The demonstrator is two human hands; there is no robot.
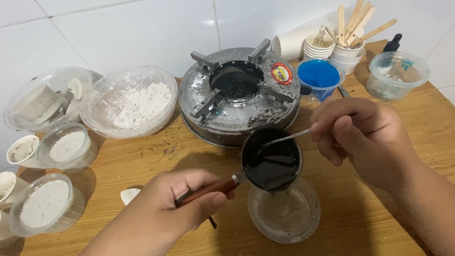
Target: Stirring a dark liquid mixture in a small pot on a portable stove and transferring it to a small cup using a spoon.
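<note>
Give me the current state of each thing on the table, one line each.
Small pot: held over the clear cup, holds dark liquid.
Left hand: grips the pot's wooden handle.
Right hand: holds a metal spoon dipped in the pot.
Clear cup: upright, nearly empty.
Burner: no flame visible.
Large bowl: holds white powder.
Blue cup: open, upright.

Stove blocks rear centre; cups and tubs crowd left edge; bare desk open front, beside clear cup.
</note>
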